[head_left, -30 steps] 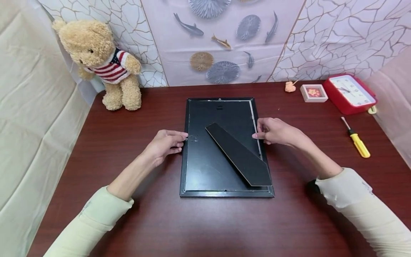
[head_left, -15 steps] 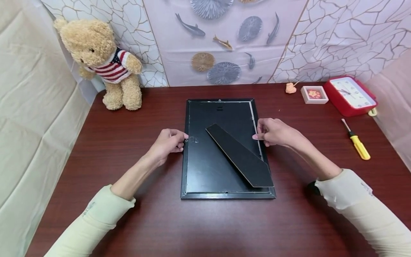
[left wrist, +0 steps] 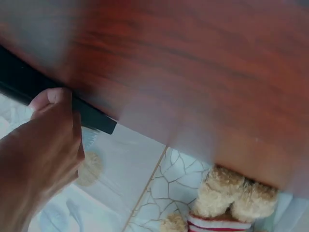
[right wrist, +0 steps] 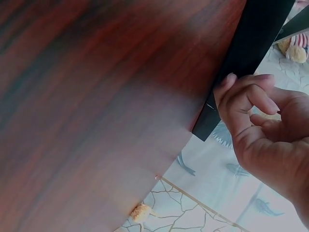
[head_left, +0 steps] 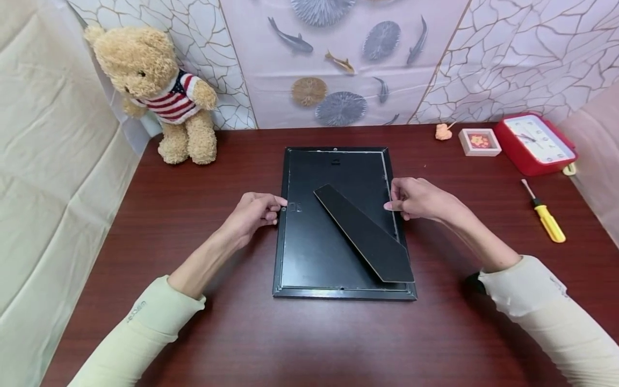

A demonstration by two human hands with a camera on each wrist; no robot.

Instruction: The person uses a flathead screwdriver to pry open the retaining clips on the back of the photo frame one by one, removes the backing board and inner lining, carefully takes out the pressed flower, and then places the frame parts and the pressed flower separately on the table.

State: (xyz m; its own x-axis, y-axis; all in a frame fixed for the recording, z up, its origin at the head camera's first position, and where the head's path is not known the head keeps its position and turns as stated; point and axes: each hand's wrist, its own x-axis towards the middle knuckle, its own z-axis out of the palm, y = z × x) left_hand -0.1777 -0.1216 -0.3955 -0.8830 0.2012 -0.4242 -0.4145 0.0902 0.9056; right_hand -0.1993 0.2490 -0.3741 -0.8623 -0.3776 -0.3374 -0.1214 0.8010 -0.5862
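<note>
A black picture frame (head_left: 309,252) lies face down on the table, its back panel up. Its easel stand (head_left: 365,236) slants across the back toward the lower right corner. At the left edge, my left hand (head_left: 253,214) grips the frame, thumb on the rim and fingers curled at the side. My right hand (head_left: 418,199) holds the opposite edge in the same way, its thumb at the inner border. In the left wrist view, the left hand (left wrist: 50,137) touches the frame's side; the right wrist view has the right hand's (right wrist: 263,121) curled fingers against the black side.
A teddy bear (head_left: 162,97) in a striped sweater stands at the back left. Along the right side are a red alarm clock (head_left: 537,142), a small white box (head_left: 480,142), an orange heart-shaped piece (head_left: 443,131) and a yellow-handled screwdriver (head_left: 548,221). Patterned cloth hangs behind the table (head_left: 232,333).
Both hands stay at the frame's edges, with only slight finger movement on the left. The whole head view has shifted a little; the frame and stand look the same.
</note>
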